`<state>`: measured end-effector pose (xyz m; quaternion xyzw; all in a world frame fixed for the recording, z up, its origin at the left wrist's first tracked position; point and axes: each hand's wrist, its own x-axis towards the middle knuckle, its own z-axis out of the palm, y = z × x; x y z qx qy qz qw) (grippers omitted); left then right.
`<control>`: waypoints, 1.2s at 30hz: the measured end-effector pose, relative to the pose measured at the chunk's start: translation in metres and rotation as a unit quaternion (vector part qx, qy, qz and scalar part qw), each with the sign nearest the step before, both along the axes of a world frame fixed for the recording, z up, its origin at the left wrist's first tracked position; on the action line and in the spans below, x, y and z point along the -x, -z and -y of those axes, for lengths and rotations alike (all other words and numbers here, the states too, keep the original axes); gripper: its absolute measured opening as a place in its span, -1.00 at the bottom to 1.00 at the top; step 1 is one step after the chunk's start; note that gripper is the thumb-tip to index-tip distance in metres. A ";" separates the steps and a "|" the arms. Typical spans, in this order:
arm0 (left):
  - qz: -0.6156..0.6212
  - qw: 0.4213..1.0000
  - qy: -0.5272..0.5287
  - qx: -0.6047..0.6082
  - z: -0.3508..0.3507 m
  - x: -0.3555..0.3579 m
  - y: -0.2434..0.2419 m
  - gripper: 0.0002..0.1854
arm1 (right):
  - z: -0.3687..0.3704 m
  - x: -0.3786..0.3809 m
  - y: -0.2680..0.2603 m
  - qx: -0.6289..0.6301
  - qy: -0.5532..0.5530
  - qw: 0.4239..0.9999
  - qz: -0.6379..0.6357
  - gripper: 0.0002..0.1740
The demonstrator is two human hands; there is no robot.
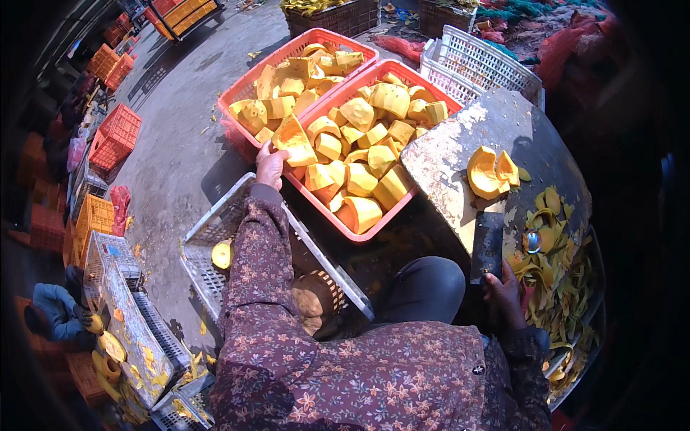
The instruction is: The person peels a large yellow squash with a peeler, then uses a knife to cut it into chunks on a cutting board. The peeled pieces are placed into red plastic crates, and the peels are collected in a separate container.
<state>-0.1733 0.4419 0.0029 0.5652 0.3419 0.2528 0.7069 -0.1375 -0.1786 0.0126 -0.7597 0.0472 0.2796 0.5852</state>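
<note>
My left hand [271,168] grips a hollowed piece of peeled pumpkin [295,144] by its lower edge, above the near left corner of two red plastic crates. Cut pumpkin chunks fill both the nearer crate [369,235] and the farther crate [245,73]. In my right hand [505,293] is a broad dark cleaver [488,245], its blade pointing away from me over the near edge of a worn board [436,161]. On that board sit cut pumpkin pieces [483,175], just beyond the blade tip. Yellow-green peelings [560,285] lie heaped to the right of the cleaver.
A pale plastic crate [207,221] stands at my left knee with a cut yellow piece [221,254] inside. White crates [485,59] stand behind the board. At far left, a co-worker [56,310] handles pumpkin beside another board [129,334]. Orange crates [116,134] line the concrete ground.
</note>
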 end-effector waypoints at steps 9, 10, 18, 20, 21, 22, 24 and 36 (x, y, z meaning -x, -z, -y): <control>-0.254 0.710 -0.121 -0.645 -0.092 -0.057 -0.028 -0.41 | 0.002 0.000 0.005 0.019 0.014 1.000 -0.003 -0.21; -0.314 0.695 -0.071 -0.643 -0.093 -0.060 -0.017 -0.42 | 0.002 0.001 0.006 0.019 0.019 1.000 -0.005 -0.21; -0.403 0.729 0.108 -0.543 -0.124 -0.060 0.033 -0.54 | -0.001 0.004 0.009 0.055 0.052 0.997 -0.008 -0.23; -0.339 0.734 0.094 -0.582 -0.125 -0.059 0.030 -0.59 | -0.001 0.004 0.009 0.059 0.053 0.997 -0.012 -0.22; -0.308 0.733 0.083 -0.601 -0.124 -0.060 0.028 -0.61 | -0.002 0.004 0.008 0.058 0.053 0.997 -0.013 -0.22; -0.293 0.749 0.074 -0.590 -0.123 -0.061 0.027 -0.66 | -0.002 0.004 0.008 0.056 0.055 0.997 -0.013 -0.22; -0.291 0.753 0.069 -0.587 -0.122 -0.066 0.024 -0.68 | -0.004 0.004 0.007 0.061 0.065 0.996 -0.008 -0.22; -0.333 0.735 0.156 -0.570 -0.142 -0.069 0.036 -0.46 | -0.008 0.006 0.006 0.066 0.080 0.995 -0.005 -0.25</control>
